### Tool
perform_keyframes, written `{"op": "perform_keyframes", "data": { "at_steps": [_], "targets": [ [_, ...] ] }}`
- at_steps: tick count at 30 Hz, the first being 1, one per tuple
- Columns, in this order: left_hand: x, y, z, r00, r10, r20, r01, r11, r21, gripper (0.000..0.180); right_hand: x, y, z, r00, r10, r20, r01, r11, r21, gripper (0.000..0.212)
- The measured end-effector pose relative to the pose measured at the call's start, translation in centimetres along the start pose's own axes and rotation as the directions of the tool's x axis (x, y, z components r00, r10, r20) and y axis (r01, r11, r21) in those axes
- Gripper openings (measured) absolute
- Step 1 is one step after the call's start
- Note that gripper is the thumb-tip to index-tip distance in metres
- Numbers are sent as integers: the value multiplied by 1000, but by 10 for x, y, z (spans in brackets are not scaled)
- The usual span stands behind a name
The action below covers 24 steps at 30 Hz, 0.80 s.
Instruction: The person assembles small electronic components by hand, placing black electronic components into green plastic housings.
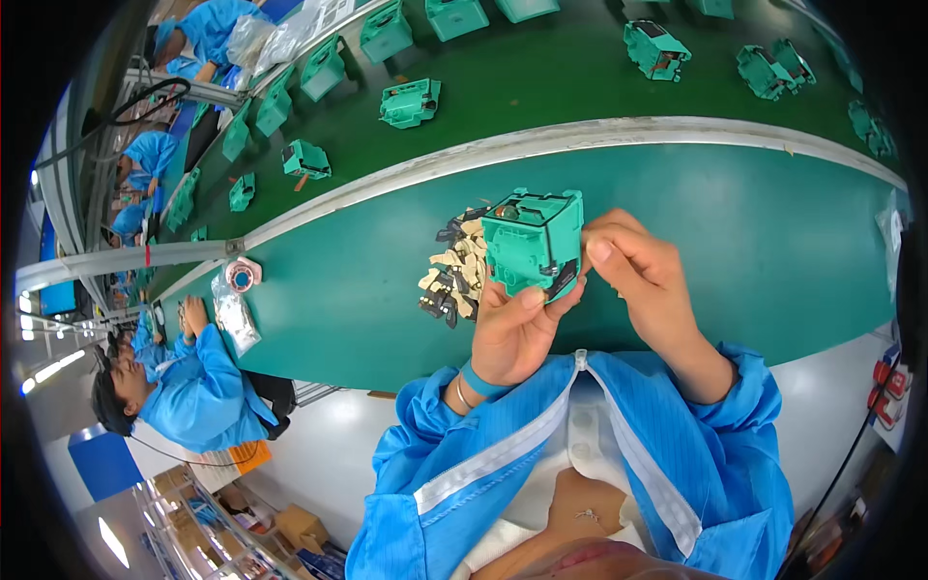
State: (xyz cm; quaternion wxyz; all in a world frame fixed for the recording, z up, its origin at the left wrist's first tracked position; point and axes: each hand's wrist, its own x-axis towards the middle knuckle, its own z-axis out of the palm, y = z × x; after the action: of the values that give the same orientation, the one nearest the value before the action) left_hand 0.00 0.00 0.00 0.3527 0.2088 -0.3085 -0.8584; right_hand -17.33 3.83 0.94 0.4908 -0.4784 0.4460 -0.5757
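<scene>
In the left hand [515, 333], above the green worktop [735, 242], a green plastic housing [522, 246] is grasped from below, the right hand [646, 271] curled at its right side, whether gripping anything indeterminable, with cream and black pieces [452, 275] heaped to the left and a belt [532, 87] bearing similar housings [411, 103] beyond.

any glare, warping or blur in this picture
In the head view, the metal rail bows into an arc and the corners go black; in the head view, a ceiling light at lower left burns out white; in the head view, the green case in the left hand looks fairly crisp, while green parts at the far right of the belt look softer.
</scene>
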Motion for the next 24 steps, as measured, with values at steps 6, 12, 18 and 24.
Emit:
{"op": "perform_keyframes", "data": {
  "at_steps": [6, 12, 18, 24],
  "targets": [
    [0, -10, 11, 974, 218, -57, -198, 948, 250, 87, 11, -7, -13, 946, 317, -74, -317, 948, 12, 34],
    [0, 38, -21, 836, 526, -157, 61, 194, 979, 47, 93, 47, -97, 860, 467, -206, -435, 882, 183, 44],
    [17, 6, -18, 906, 355, 231, -176, -179, 968, 24, 172, 48, -128, 919, 243, -309, -376, 774, -509, 49],
    [38, -11, -8, 916, 235, 324, -246, -309, 919, 29, 98, 34, -103, 992, 45, -117, -109, 770, -629, 31]
  ]
}}
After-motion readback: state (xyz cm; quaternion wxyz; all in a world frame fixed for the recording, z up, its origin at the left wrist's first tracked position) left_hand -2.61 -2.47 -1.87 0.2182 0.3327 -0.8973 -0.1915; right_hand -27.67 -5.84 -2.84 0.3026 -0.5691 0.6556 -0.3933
